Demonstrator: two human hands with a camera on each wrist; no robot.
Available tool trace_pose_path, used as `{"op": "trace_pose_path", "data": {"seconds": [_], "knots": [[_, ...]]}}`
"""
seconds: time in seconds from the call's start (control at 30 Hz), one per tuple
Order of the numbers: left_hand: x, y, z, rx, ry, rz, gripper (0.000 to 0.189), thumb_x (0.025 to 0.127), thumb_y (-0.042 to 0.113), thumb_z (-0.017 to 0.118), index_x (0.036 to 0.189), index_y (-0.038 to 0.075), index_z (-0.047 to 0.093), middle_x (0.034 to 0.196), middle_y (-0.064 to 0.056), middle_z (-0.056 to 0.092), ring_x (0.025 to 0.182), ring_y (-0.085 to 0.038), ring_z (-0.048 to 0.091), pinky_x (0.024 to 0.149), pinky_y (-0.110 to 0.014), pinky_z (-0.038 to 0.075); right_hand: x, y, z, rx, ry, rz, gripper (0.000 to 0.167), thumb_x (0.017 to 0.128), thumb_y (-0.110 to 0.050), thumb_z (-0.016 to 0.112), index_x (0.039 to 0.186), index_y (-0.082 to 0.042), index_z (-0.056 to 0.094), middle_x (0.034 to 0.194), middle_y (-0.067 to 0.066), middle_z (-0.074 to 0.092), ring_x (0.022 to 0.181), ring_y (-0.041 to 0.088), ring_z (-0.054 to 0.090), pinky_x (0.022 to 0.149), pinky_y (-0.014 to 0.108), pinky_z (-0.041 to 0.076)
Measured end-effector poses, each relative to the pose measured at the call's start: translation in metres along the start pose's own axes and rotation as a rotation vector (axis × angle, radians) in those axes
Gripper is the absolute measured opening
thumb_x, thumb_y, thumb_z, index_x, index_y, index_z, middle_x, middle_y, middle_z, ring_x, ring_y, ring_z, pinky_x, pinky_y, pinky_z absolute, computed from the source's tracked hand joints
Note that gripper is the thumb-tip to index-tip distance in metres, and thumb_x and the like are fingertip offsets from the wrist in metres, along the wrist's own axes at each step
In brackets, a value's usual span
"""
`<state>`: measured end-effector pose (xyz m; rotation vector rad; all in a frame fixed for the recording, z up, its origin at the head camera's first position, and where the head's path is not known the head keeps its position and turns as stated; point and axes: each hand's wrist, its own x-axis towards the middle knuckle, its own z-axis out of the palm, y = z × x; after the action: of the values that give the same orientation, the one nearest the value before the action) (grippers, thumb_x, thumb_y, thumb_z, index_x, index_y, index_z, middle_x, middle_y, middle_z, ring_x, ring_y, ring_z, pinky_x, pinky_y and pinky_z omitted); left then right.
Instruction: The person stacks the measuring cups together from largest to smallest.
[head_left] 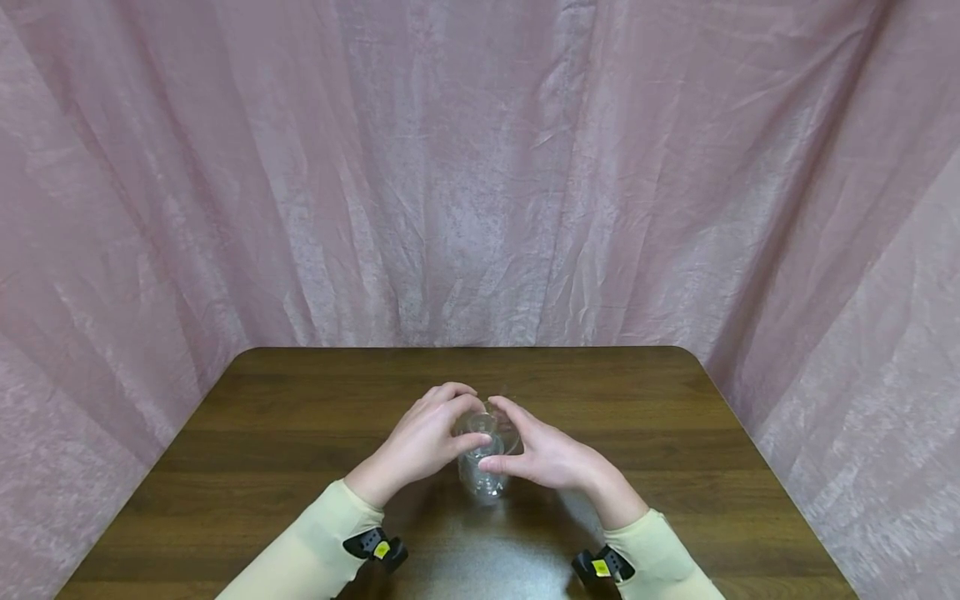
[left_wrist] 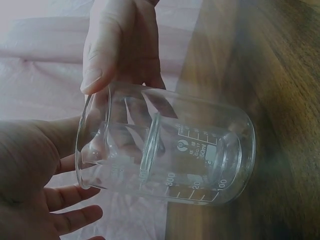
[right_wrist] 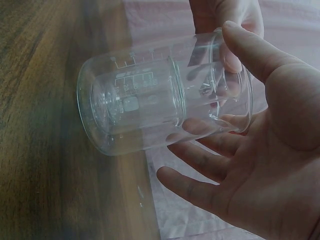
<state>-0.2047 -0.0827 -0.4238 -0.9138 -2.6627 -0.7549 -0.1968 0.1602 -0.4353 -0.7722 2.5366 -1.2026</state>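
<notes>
A large clear glass beaker [head_left: 483, 485] with white graduation marks stands on the wooden table [head_left: 315, 417]. Inside it sits a shorter beaker, its rim [left_wrist: 155, 142] about halfway up. Near the top opening shows further thin glass, apparently a small inner beaker [left_wrist: 107, 132]; reflections blur its outline. My left hand [head_left: 427, 435] reaches over the opening, thumb and index finger at this inner glass, the other fingers loosely spread. With thumb in front at the rim and fingers behind, my right hand [head_left: 551, 454] holds the large beaker's upper side. Exact fingertip contact is partly hidden by glass.
Behind and beside the table hangs a pink curtain [head_left: 480, 183]. The tabletop's far edge [head_left: 600, 347] lies beyond the hands. Each forearm wears a black wrist strap [head_left: 375, 546] over a pale sleeve [head_left: 315, 542].
</notes>
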Motion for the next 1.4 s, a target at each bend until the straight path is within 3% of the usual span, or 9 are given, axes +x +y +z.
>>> {"op": "trace_pose_path", "data": {"seconds": [0.37,1.4], "knots": [[0.006,0.001,0.001,-0.005,-0.067,-0.041,0.033,0.093,0.037,0.093,0.117,0.019,0.080,0.139,-0.010,0.067,0.130,-0.037,0.062,0.104,-0.064,0.052,0.001,0.000,0.000,-0.002,-0.009,0.001,0.099,0.099,-0.051,0.082,0.173,-0.012,0.029,0.161,0.012,0.054,0.149,0.030,0.052,0.120,0.056,0.043],[0.024,0.004,0.001,0.059,-0.222,-0.100,0.030,0.088,0.038,0.096,0.108,0.021,0.082,0.125,-0.004,0.075,0.120,-0.032,0.066,0.097,-0.055,0.055,0.000,0.001,-0.001,0.022,-0.012,0.007,0.096,0.100,-0.049,0.082,0.172,-0.013,0.031,0.160,0.011,0.055,0.150,0.027,0.051,0.119,0.055,0.044]]}}
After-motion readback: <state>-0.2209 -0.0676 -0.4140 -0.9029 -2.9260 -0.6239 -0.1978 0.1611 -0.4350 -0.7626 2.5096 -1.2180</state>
